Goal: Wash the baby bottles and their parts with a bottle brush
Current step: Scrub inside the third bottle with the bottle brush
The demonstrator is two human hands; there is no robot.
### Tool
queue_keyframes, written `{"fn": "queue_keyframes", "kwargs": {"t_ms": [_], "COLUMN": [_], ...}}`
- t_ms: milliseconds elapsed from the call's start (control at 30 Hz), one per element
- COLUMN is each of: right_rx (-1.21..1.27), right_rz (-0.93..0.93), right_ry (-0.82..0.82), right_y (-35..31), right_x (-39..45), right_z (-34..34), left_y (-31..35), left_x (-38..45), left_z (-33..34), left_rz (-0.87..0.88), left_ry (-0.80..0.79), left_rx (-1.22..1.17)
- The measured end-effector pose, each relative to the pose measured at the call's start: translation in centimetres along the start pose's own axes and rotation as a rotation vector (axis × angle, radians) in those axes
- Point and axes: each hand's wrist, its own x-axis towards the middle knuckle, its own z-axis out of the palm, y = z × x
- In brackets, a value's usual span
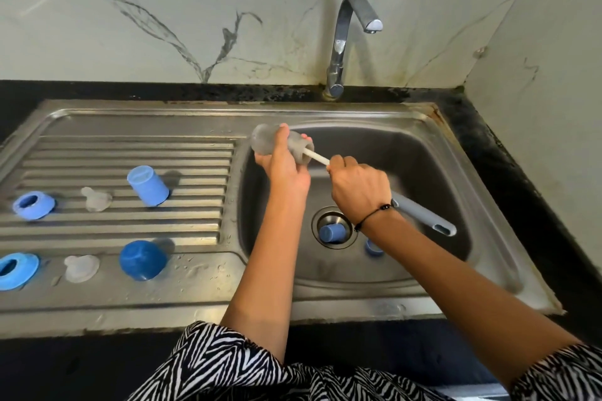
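Bottle in left hand, brush inside.

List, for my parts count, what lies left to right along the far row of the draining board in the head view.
Blue ring → clear teat → light blue cap, standing upside down.

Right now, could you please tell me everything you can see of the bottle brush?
The bottle brush has a pale stem at the front and a longer grey handle with a slot near its end. Its head is pushed into the mouth of the clear bottle, so the bristles are hidden. It lies tilted over the sink, handle end toward the person. The right hand grips its middle; the left hand holds the bottle.
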Motion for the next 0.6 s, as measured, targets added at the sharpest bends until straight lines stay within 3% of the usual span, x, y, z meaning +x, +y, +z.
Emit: {"fn": "queue_keyframes", "kwargs": {"t_ms": [133, 300, 400, 533, 600], "right_rx": [0.016, 0.454, 0.532, 0.185, 0.081], "right_rz": [-0.024, 0.076, 0.063, 0.044, -0.015], "right_ry": [-0.223, -0.504, -0.430, -0.207, -0.182], "right_y": [-0.8, 0.9, 1.3, -0.6, -0.8], "right_x": [0.1, 2.0, 2.1, 1.2, 1.2], "right_z": [-1.1, -3.5, -3.3, -2.7, -2.7], "left_y": [0.0, 0.3, 0.6, 0.9, 0.9], "left_x": [0.0, -0.5, -0.8, -0.8, -0.7], "left_z": [0.4, 0.7, 1.3, 2.0, 1.8], "left_rz": [0.109, 0.132, 0.077, 0.100, 0.181], "left_ry": [-0.009, -0.110, -0.140, -0.141, -0.117], "left_rx": [0.102, 0.048, -0.036, -0.096, -0.015]}}
